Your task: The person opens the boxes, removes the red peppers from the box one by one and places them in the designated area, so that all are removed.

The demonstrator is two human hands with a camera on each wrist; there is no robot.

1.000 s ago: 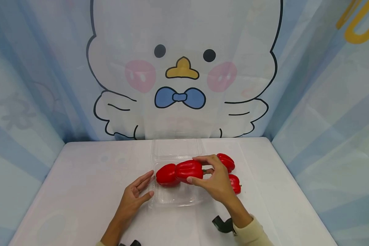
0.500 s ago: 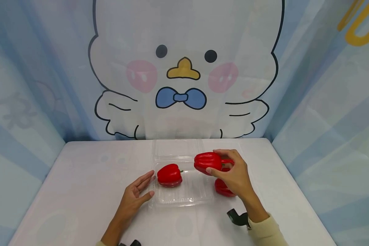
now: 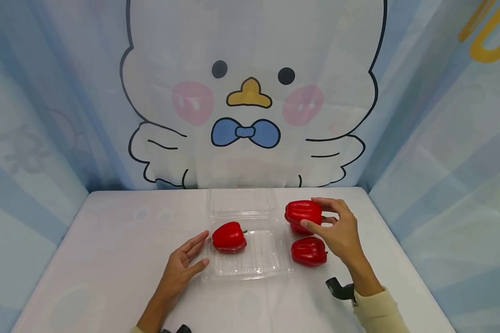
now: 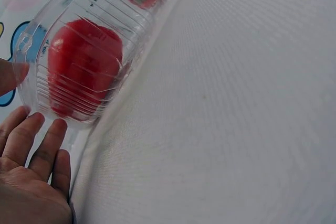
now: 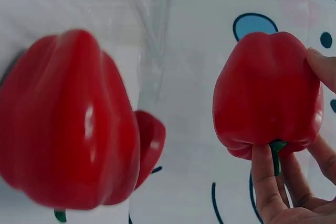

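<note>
My right hand (image 3: 340, 231) grips a red bell pepper (image 3: 303, 212) at the right of the table, thumb on one side and fingers about its stem end. Partly hidden beneath it in the head view is a second pepper (image 3: 301, 229). Another red bell pepper (image 3: 309, 252) lies in front of these and looms large in the right wrist view. A clear plastic clamshell box (image 3: 263, 259) sits mid-table with one red bell pepper (image 3: 228, 237) in its left half. Beside the box's left edge, my left hand (image 3: 179, 266) rests with extended fingers, its fingertips (image 4: 60, 124) at the plastic.
The box's transparent lid (image 3: 241, 202) lies folded back towards the curtain (image 3: 250, 162), which carries a cartoon bird. White cloth covers the table (image 3: 121, 240). A dark camera mount (image 3: 340, 289) is strapped to the right wrist.
My right hand has carried its pepper from over the box to the right, above the loose peppers. The pepper in the box and my left hand stay in place.
</note>
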